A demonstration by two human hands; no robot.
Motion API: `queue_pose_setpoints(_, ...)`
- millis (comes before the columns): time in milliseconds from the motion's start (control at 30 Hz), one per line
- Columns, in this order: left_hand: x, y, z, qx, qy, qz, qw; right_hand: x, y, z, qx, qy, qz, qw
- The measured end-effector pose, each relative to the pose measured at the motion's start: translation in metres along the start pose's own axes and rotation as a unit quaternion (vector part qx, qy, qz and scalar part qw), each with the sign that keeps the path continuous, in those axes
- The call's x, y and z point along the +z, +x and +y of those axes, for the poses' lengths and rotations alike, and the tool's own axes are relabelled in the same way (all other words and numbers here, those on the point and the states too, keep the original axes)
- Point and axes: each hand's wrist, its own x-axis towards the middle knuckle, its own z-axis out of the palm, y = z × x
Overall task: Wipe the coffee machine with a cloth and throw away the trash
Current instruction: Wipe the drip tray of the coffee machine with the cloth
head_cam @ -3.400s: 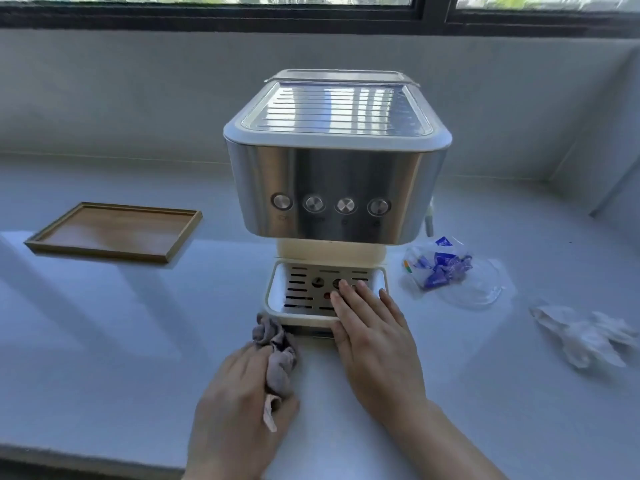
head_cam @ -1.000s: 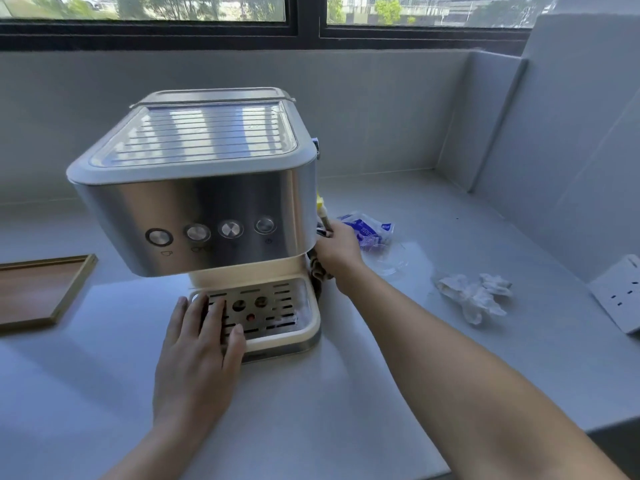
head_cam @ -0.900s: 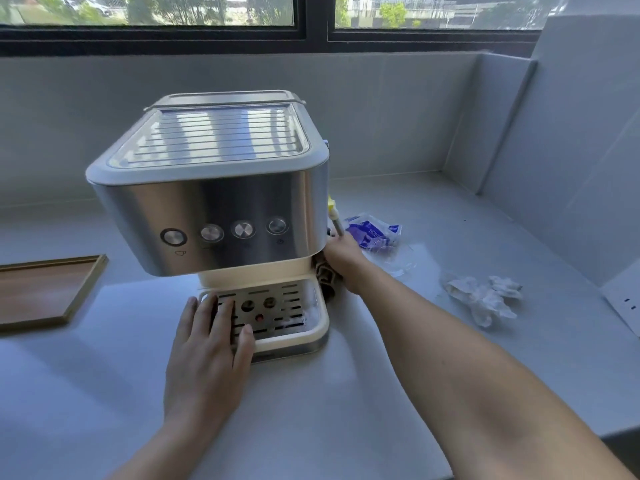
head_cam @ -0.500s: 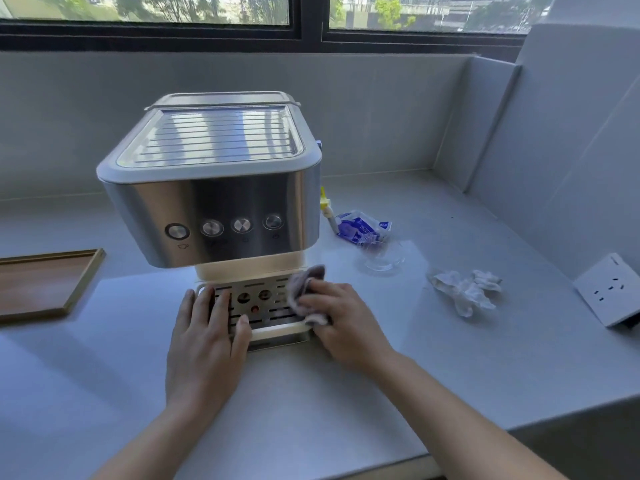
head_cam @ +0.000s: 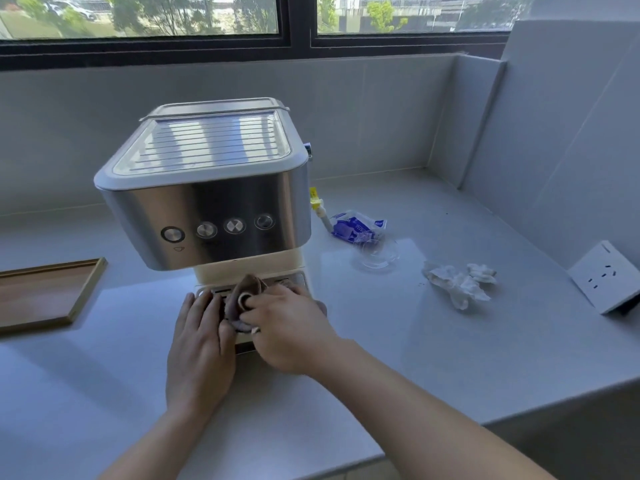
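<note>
Brown cloth (head_cam: 246, 296) in right hand (head_cam: 292, 329)

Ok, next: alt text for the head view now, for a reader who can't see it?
A right hand grips a brownish cloth on the drip tray of a steel coffee machine; the left hand rests flat beside it. On the counter, a blue wrapper and crumpled white tissue lie to the right, a wooden tray to the left.
</note>
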Motion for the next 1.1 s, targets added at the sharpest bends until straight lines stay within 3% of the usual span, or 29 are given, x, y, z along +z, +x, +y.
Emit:
queue_pose_setpoints(67, 0.001, -0.001, 0.001, -0.021, 0.003, 0.003, 1.000, -0.005, -0.016, 0.015, 0.002, 0.017, 0.012, 1.000)
queue_pose_setpoints(267, 0.003, -0.001, 0.004, -0.024, 0.018, 0.003, 1.000, -0.005, 0.009, 0.040, 0.127, 0.007, 0.054, 0.990)
queue_pose_setpoints(533, 0.003, 0.000, 0.002, -0.032, 0.018, 0.001, 0.999, 0.008, -0.026, 0.019, -0.003, 0.041, 0.094, 0.995)
queue_pose_setpoints(767, 0.004, -0.001, 0.001, -0.031, 0.006, 0.004, 0.999, 0.009, -0.041, 0.008, 0.017, -0.041, 0.157, 0.987)
queue_pose_setpoints(967, 0.003, 0.000, -0.003, -0.043, -0.058, 0.005, 0.997, -0.004, -0.024, -0.010, 0.057, -0.025, 0.060, 0.996)
queue_pose_setpoints(1100, -0.010, 0.001, -0.003, -0.045, -0.162, 0.007, 0.986, 0.000, 0.002, -0.019, 0.020, -0.027, 0.032, 0.999)
